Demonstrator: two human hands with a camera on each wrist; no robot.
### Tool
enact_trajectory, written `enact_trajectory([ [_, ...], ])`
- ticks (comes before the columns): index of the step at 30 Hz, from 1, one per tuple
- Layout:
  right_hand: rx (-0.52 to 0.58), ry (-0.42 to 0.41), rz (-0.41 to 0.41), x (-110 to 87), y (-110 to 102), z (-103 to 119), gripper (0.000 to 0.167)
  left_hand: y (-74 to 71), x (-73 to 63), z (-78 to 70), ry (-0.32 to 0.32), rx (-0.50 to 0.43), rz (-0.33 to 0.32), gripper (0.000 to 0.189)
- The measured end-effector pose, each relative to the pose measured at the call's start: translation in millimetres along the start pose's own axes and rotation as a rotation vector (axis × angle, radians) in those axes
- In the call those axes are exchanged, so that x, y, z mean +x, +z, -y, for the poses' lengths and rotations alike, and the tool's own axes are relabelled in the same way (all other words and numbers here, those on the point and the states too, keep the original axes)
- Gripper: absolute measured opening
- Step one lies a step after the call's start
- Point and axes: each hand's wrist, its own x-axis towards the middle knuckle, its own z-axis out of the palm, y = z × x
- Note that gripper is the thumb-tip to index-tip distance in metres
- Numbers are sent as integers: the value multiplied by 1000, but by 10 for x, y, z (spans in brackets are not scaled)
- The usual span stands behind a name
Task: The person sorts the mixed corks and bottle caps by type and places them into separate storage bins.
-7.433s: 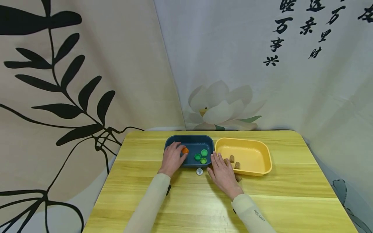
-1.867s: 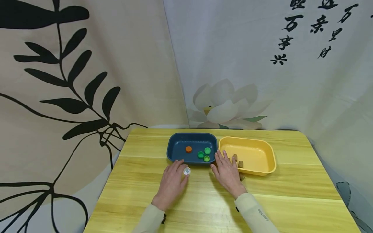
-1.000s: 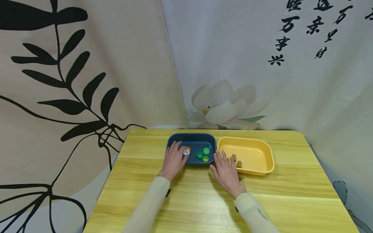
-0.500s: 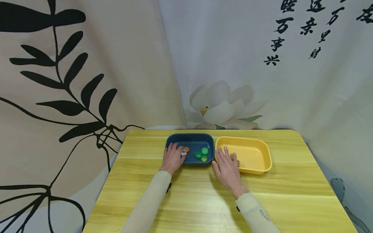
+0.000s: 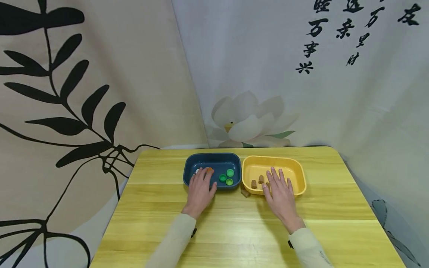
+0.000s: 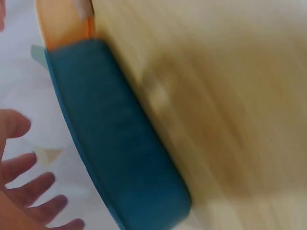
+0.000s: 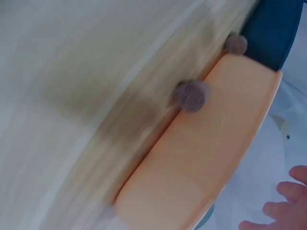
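My left hand [image 5: 200,191] reaches over the front rim of the blue tray [image 5: 212,188], its fingers loose and holding nothing. Beyond its fingertips lie a white bottle cap [image 5: 197,171] and an orange bottle cap [image 5: 210,169], both partly covered by the hand. In the left wrist view the fingers [image 6: 36,189] are spread apart above the tray's edge. Over the front rim of the yellow tray [image 5: 295,175] is my right hand [image 5: 280,195], fingers straight. Two corks [image 5: 253,184] lie left of it inside the tray; another cork is half hidden by its fingers.
Several green bottle caps [image 5: 229,172] lie in the right half of the blue tray. Loose corks [image 7: 192,96] lie on the wooden table [image 5: 234,238] along the yellow tray's front wall. The two trays stand side by side, with a printed curtain [image 5: 140,74] behind.
The left hand took the white cap from the table in front into the blue tray and has let it go. The right hand has moved right, from the yellow tray's left corner.
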Motion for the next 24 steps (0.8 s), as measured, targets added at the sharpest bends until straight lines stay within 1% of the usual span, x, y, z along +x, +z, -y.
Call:
enact_trajectory([
  [5, -31, 38, -4, -110, -120, -215, 61, 45, -157, -236, 96, -46, -88, 41],
  [8, -38, 62, -11, -162, -184, -337, 62, 70, -226, -362, 138, -61, -106, 39],
  [11, -50, 88, -15, -196, -246, -448, 63, 80, -280, -475, 169, -71, -105, 38],
  [17, -65, 139, -14, -218, -349, -639, 66, 143, -364, -651, 233, -48, -85, 40],
  [20, -58, 161, -17, -221, -373, -726, 67, 195, -399, -715, 264, -14, -49, 42],
  [24, -77, 176, -20, -213, -375, -836, 70, 250, -430, -795, 312, 28, 27, 44],
])
